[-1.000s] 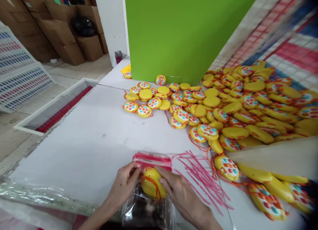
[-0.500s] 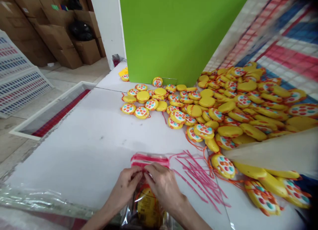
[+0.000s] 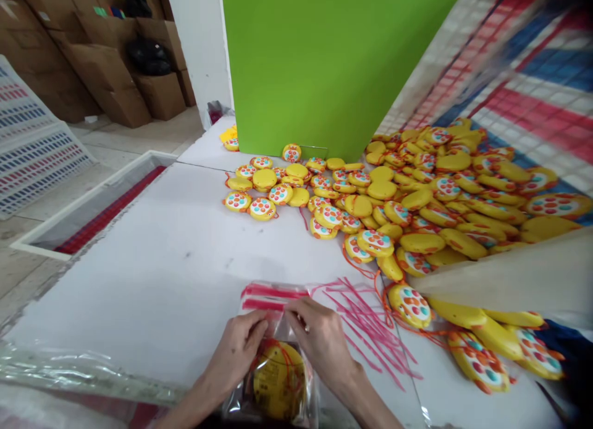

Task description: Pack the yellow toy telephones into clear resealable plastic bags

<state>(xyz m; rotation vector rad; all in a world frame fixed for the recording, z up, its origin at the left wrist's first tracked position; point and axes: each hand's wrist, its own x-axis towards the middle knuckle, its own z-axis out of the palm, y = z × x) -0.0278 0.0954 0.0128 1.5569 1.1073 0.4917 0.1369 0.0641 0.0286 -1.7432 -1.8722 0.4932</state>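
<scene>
Item: one yellow toy (image 3: pixel 279 382), orange cord against it, inside a clear bag (image 3: pixel 309 404) at the table's near edge. Left hand (image 3: pixel 236 348): I see thumb and fingers pinching the bag's mouth. Right hand (image 3: pixel 324 339): likewise clamped there; the two hands near each other, slightly apart. Just beyond: pink-banded plastic (image 3: pixel 266 298), flat on the white table (image 3: pixel 157 274). To the right: loose pink strips (image 3: pixel 375 330), crossing; then my largest entry, a heap of yellow toys (image 3: pixel 419 200), some showing coloured dots. Behind: one green panel (image 3: pixel 333 64), upright. Far left: cardboard boxes (image 3: pixel 111 76), stacked.
</scene>
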